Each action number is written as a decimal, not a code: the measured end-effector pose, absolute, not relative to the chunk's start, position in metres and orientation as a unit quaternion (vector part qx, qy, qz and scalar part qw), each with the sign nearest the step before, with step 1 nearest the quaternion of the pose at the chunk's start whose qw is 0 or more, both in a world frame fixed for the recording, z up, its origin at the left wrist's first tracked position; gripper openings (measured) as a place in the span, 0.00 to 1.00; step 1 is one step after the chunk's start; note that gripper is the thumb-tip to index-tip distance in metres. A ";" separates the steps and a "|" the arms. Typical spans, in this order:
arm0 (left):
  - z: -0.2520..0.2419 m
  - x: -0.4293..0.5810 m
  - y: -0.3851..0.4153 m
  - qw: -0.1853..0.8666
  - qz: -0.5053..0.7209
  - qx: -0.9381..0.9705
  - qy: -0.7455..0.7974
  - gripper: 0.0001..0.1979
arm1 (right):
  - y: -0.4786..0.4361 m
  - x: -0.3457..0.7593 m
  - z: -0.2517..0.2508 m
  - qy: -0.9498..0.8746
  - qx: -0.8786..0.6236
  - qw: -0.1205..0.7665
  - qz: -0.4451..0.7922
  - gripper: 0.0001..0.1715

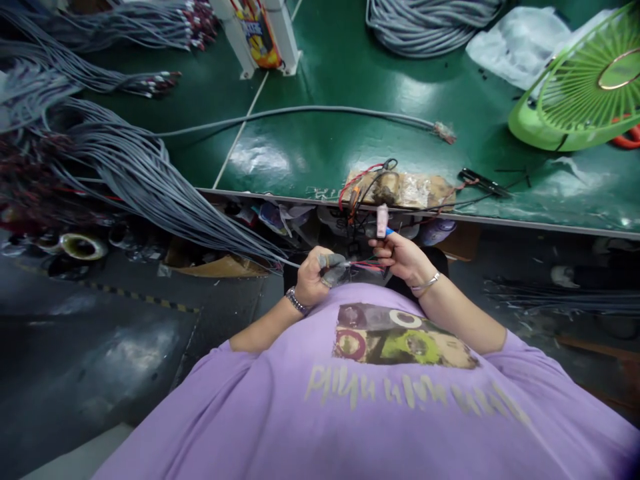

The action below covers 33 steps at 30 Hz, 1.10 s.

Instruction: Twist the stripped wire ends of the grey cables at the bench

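My left hand [316, 272], with grey covers on its thumb and finger, is closed around the end of a grey cable [286, 260]. Thin coloured wires [367, 265], red and green among them, fan out of that end toward the other hand. My right hand [404, 259] is closed at the wires' far ends. From its fingers sticks up a small piece with a pinkish-white wrapped part [383, 219] and a blue part; its exact kind does not show. Whether the fingertips also pinch the wires is too small to tell.
A thick bundle of grey cables [135, 173] hangs over the green table's [320, 150] edge at left. One cable [300, 109] lies across the top. A stained block [420, 190] with leads sits at the front edge. A green fan [575, 100] and coiled cable [430, 27] stand farther back.
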<state>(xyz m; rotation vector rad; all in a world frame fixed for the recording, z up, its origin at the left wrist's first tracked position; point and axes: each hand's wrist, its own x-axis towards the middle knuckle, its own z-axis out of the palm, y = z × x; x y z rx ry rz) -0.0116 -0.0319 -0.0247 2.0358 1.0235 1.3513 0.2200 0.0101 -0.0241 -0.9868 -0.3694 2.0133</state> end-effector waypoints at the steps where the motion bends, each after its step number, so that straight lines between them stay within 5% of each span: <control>1: -0.023 -0.011 -0.031 0.266 0.492 0.736 0.382 0.09 | 0.009 0.220 -0.025 -0.162 -0.395 0.420 0.801 0.19; 10: -0.008 0.009 -0.015 0.555 0.419 0.618 0.368 0.22 | -0.006 0.217 -0.026 -0.298 -0.391 0.421 0.762 0.28; 20: -0.003 0.028 0.010 0.501 0.415 0.675 0.347 0.23 | 0.016 0.218 -0.009 -0.293 -0.384 0.455 0.748 0.30; 26: -0.004 0.035 0.018 0.480 0.406 0.696 0.346 0.23 | 0.018 0.210 -0.015 -0.300 -0.424 0.573 0.635 0.35; 33: -0.006 0.035 0.028 0.500 0.383 0.711 0.312 0.21 | 0.027 0.206 -0.011 -0.234 -0.378 0.514 0.734 0.33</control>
